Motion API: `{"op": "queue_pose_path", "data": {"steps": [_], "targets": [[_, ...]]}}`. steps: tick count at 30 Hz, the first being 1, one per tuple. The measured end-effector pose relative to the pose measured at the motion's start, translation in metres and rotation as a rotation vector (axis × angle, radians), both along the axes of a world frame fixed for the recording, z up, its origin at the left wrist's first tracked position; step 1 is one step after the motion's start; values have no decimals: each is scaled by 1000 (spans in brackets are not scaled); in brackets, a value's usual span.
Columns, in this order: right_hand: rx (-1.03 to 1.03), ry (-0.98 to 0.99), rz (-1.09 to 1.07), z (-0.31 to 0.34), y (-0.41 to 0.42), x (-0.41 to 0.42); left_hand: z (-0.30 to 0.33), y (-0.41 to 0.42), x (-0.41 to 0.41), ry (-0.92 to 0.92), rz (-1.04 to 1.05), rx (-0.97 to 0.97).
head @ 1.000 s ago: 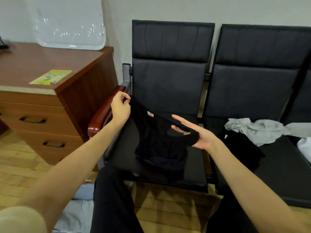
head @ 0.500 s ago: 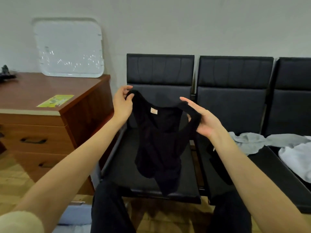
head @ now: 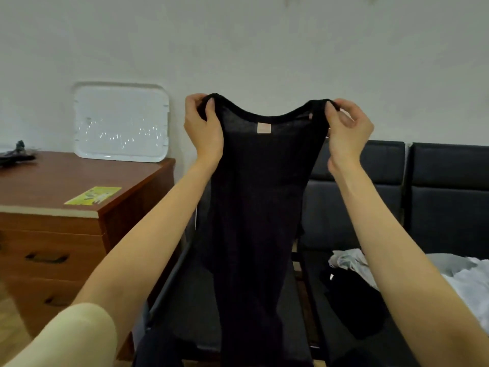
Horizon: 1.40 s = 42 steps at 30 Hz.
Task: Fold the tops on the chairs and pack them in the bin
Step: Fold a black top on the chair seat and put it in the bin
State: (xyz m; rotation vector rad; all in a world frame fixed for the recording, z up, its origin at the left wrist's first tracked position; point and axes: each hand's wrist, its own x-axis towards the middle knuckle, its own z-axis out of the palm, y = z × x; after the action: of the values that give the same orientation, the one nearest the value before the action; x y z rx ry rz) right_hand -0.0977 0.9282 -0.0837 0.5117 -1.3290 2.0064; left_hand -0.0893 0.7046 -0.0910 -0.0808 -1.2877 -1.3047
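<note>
A thin black sleeveless top (head: pixel 260 207) hangs full length in front of me, its pale neck label facing me. My left hand (head: pixel 202 128) pinches its left shoulder strap and my right hand (head: pixel 346 128) pinches the right strap, both raised at head height. The top hangs over the black chairs (head: pixel 447 197) and hides most of the nearest seat. On the seat to the right lie a black garment (head: pixel 354 300), a grey top (head: pixel 346 260) and a white top (head: pixel 473 284). No bin is in view.
A brown wooden drawer cabinet (head: pixel 53 234) stands at the left, close to the chairs. A white plastic lid (head: pixel 121 123) leans on the wall atop it, with a yellow leaflet (head: pixel 94 195) near its front edge. A white wall is behind.
Both hands have lifted the black top from seat height up to head height. My right hand went from an open palm under the strap to pinching it. The camera tilted up.
</note>
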Motion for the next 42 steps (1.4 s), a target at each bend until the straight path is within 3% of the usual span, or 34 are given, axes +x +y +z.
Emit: {"op": "queue_pose_path", "data": {"steps": [5, 9, 16, 20, 23, 25, 28, 31, 35, 42], "targets": [[62, 69, -115, 28, -1, -26, 32, -6, -12, 16, 40, -42], [197, -23, -131, 6, 3, -55, 15, -29, -30, -204, 47, -166], [616, -288, -228, -110, 18, -104, -87, -72, -72, -717, -2, -419], [846, -336, -312, -182, 27, -120, -151, -73, -86, -886, -13, -504], [983, -372, -361, -229, 32, -132, -194, -70, -101, -963, -105, -416], [1031, -409, -375, -256, 34, -144, -219, -65, -111, -991, -290, -201], [1013, -445, -377, -287, 32, -165, -247, -54, -127, -957, -517, 99], [828, -592, -238, -314, 23, -193, -281, -50, -154, -910, -581, 225], [562, -746, -93, -343, 2, -241, -319, -56, -199, -925, -506, 215], [541, -730, -36, -377, -37, -327, -349, -84, -293, -926, -290, 150]]}}
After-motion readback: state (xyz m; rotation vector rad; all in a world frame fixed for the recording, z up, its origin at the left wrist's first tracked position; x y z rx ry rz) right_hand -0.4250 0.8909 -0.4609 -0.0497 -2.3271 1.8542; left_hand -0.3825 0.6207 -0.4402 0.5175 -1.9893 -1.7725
